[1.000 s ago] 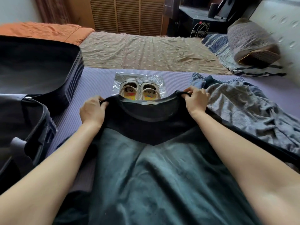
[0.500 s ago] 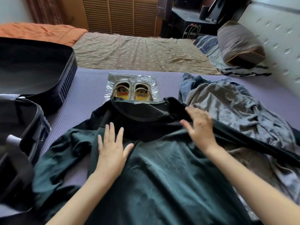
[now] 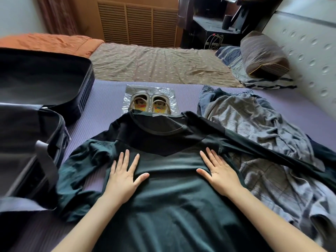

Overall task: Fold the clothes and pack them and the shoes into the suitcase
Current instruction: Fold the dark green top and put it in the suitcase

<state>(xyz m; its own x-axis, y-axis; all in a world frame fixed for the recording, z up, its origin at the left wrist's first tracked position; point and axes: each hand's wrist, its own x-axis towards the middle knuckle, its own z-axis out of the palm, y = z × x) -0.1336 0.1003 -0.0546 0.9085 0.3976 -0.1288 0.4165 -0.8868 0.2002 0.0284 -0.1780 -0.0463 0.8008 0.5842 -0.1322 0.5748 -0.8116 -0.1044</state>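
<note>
Palms down, your left hand (image 3: pixel 125 176) and your right hand (image 3: pixel 221 174) both lie flat on the dark green shirt (image 3: pixel 172 200), fingers straight and slightly spread, thumbs turned in toward each other; neither grips anything, they only press the cloth. The shirt is spread face up on the purple mat (image 3: pixel 107 100) right in front of you, its black collar end pointing to 12 o'clock. Your left hand rests at the shirt's 10 o'clock, just below the black shoulder panel, and your right hand at its 2 o'clock. One sleeve lies rumpled out toward 9 o'clock, just beside the suitcase (image 3: pixel 36 91); the other runs toward 3 o'clock, across the heap of grey clothes (image 3: pixel 254 128). That heap sits unfolded at your 2 o'clock, touching the shirt. The suitcase lies open at your 9 to 10 o'clock, both black halves showing, with one end on the mat. The shoes (image 3: pixel 151 104), a pale pair set side by side on a clear plastic sheet (image 3: pixel 171 98), stand at 12 o'clock; the collar covers their near ends. Beyond the mat, at 12 o'clock, lies a brown sheet (image 3: pixel 154 64), with an orange blanket (image 3: pixel 49 42) at 11 o'clock and a striped pillow (image 3: pixel 263 55) at 1 o'clock.
</note>
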